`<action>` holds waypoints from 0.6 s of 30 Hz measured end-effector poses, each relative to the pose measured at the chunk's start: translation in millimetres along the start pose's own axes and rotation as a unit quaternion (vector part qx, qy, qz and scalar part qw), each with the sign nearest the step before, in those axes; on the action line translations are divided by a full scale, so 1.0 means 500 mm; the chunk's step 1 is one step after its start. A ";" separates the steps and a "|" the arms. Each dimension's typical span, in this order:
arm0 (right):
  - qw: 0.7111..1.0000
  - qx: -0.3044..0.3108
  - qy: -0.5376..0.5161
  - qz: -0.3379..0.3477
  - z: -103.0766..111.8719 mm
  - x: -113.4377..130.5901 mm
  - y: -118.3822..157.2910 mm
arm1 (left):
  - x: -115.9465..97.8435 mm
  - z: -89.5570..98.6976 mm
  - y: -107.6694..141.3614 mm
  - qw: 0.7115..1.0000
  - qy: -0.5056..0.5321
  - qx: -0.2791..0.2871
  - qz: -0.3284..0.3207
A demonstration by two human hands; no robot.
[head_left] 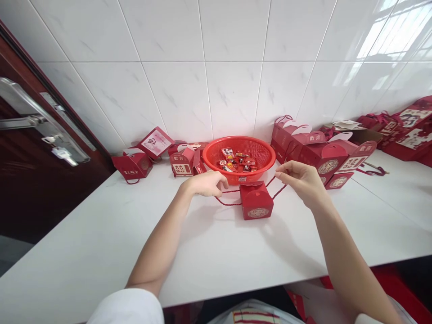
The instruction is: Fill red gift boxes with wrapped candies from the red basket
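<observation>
A small red gift box (257, 203) with a round gold emblem stands upright on the white table, its top flaps folded together. Dark red cord handles (230, 204) stretch out from its two sides. My left hand (208, 183) is curled at the end of the left cord loop, its fingertips closed on it. On the other side, my right hand (299, 180) pinches the right cord between thumb and fingers and pulls it up and outward. Just behind the box sits a red plastic basket (216, 150) with wrapped candies (236, 161) inside.
Several red boxes (327, 157) are grouped at the right by the tiled wall, and larger red bags (410, 128) stand beyond them. More boxes (133, 164) are at the back left. A door with a metal handle (43, 121) borders the table's left side.
</observation>
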State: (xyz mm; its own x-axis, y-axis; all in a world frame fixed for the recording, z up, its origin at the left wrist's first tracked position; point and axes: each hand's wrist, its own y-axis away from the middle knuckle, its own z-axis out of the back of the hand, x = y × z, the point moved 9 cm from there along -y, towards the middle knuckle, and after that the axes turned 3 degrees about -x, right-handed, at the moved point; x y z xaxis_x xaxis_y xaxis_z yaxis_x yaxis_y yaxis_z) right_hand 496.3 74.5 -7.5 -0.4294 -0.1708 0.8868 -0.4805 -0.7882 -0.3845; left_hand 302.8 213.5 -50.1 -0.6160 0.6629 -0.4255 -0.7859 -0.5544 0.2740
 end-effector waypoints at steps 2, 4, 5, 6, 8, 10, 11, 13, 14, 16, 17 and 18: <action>1.000 -0.003 -0.004 -0.005 0.003 -0.009 0.000 | -0.010 0.011 -0.003 0.996 0.074 -0.027 -0.032; 1.000 -0.002 -0.008 -0.010 0.004 -0.014 0.001 | -0.026 0.029 0.000 0.978 0.188 -0.061 -0.072; 1.000 0.001 -0.011 -0.012 0.002 -0.015 0.001 | -0.035 0.037 0.003 0.962 0.244 -0.076 -0.090; 1.000 0.006 -0.017 -0.013 -0.001 -0.014 0.002 | -0.044 0.044 0.006 0.946 0.294 -0.089 -0.107; 0.999 0.021 -0.027 -0.010 -0.013 -0.009 0.006 | -0.061 0.049 0.009 0.913 0.371 -0.109 -0.130; 0.999 0.041 -0.033 -0.006 -0.033 0.001 0.012 | -0.074 0.043 0.008 0.891 0.420 -0.118 -0.129; 0.998 0.053 -0.031 -0.003 -0.045 0.006 0.016 | -0.080 0.037 0.007 0.882 0.439 -0.118 -0.124; 0.997 0.077 -0.013 0.004 -0.071 0.016 0.026 | -0.093 0.023 0.007 0.865 0.476 -0.108 -0.117; 0.996 0.085 0.003 0.009 -0.082 0.021 0.030 | -0.102 0.018 0.009 0.856 0.494 -0.099 -0.119; 0.995 0.082 0.047 0.024 -0.097 0.028 0.037 | -0.119 0.010 0.015 0.841 0.519 -0.075 -0.130; 0.994 0.072 0.069 0.031 -0.100 0.030 0.038 | -0.127 0.008 0.019 0.838 0.523 -0.065 -0.141; 0.994 0.057 0.089 0.036 -0.100 0.031 0.039 | -0.134 0.008 0.024 0.838 0.520 -0.059 -0.154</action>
State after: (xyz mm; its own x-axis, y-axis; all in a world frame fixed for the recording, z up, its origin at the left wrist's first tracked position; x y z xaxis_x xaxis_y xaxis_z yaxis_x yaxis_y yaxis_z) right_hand 442.1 86.1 -14.0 -0.5933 -0.1305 0.7943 -0.3573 -0.8415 -0.4051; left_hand 334.7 164.5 -14.8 0.0438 0.0206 -0.9988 -0.8507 -0.5235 -0.0481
